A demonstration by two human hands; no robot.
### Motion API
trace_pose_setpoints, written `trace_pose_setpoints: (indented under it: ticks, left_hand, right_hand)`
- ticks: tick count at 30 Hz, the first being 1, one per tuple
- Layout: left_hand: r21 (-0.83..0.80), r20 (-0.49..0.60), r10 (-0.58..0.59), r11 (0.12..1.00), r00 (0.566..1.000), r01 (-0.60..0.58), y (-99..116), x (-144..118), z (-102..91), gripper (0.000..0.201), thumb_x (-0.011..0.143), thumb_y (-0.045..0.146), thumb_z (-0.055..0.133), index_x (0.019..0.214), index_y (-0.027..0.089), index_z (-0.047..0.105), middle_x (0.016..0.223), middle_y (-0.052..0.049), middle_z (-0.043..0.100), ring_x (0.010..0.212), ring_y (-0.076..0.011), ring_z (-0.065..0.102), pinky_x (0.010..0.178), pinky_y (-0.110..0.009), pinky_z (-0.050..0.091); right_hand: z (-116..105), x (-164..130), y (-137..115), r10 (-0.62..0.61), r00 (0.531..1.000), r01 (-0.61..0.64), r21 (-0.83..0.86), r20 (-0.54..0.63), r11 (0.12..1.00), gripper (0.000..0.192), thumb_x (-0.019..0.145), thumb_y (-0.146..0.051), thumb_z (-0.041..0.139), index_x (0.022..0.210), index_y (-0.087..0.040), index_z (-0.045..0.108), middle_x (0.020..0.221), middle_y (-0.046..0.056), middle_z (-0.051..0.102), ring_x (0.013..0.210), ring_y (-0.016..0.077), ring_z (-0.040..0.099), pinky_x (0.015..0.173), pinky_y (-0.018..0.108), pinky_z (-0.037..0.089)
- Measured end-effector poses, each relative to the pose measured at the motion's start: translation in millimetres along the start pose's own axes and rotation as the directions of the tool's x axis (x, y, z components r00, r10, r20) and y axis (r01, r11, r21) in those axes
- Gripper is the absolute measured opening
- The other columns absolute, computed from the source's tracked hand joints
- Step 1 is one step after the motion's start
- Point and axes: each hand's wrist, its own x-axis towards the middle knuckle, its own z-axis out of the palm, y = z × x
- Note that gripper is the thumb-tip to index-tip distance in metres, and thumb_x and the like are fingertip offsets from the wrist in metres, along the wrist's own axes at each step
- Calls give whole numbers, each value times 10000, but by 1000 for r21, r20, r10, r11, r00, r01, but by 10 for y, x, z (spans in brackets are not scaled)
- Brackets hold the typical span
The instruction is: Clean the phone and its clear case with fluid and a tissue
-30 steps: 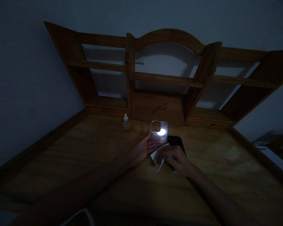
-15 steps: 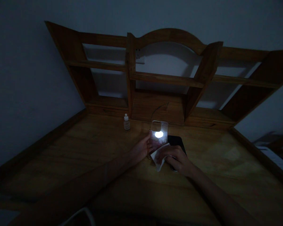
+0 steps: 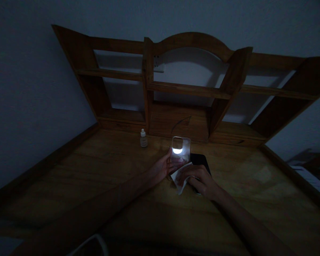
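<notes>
The room is dim. My left hand [image 3: 161,169] holds a clear phone case [image 3: 180,151] upright over the wooden desk [image 3: 96,170], its fingers behind the case. A bright glare spot sits near the case's camera cutout. My right hand [image 3: 198,180] grips a white cloth [image 3: 179,177] and presses it against the lower part of the case. A dark phone [image 3: 200,160] lies flat on the desk just right of the case, partly under my right hand.
A small white dropper bottle [image 3: 143,138] stands on the desk to the left of the case. A wooden shelf unit [image 3: 189,89] rises at the desk's back against the wall. A white curved object [image 3: 88,245] shows at the bottom edge.
The glare spot on the case has moved from its right side up toward the camera cutout as the case tilted slightly. Both hands stay in nearly the same place.
</notes>
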Motion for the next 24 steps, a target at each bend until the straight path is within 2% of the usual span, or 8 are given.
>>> trace_pose_setpoints:
  ticks: [5,12,16,21,24]
  left_hand:
    - [46,-14,-5,999,1000,6,8,24,-30,392,946,469,511,1063,128,663,947,-107,723,857,-169,694,856,-292,533]
    - [144,-34,142,980,989,-136,14,19,-19,297,938,374,560,990,121,705,915,-109,735,795,-149,693,797,-260,540]
    - [144,-49,159,978,986,-150,23,-9,10,277,933,352,573,988,112,699,877,-93,724,771,-142,679,776,-261,536]
    - [112,-54,222,970,973,-215,21,7,-9,238,885,346,645,862,117,704,762,-34,671,695,-103,628,746,-234,521]
    - [102,-70,213,973,974,-206,13,28,-33,262,851,382,683,810,124,694,732,-18,651,665,-92,608,738,-232,514]
  right_hand:
    - [-1,3,-23,-4,1000,4,5,4,1000,351,987,-268,410,878,-198,737,918,57,757,885,199,704,857,339,516]
    - [2,5,-8,-3,1000,3,-13,-1,1000,313,946,-199,431,876,-195,736,915,55,761,867,197,711,828,337,529]
    - [3,0,-5,-7,1000,7,-11,-1,1000,313,937,-174,433,867,-198,737,916,48,761,886,196,708,853,340,523]
    - [-3,-9,5,4,1000,-4,-26,1,1000,326,969,-216,431,860,-195,739,915,57,757,868,197,704,841,341,528]
    - [-5,-7,8,0,1000,0,-13,6,1000,345,979,-239,418,862,-193,740,925,66,754,865,200,703,833,343,531]
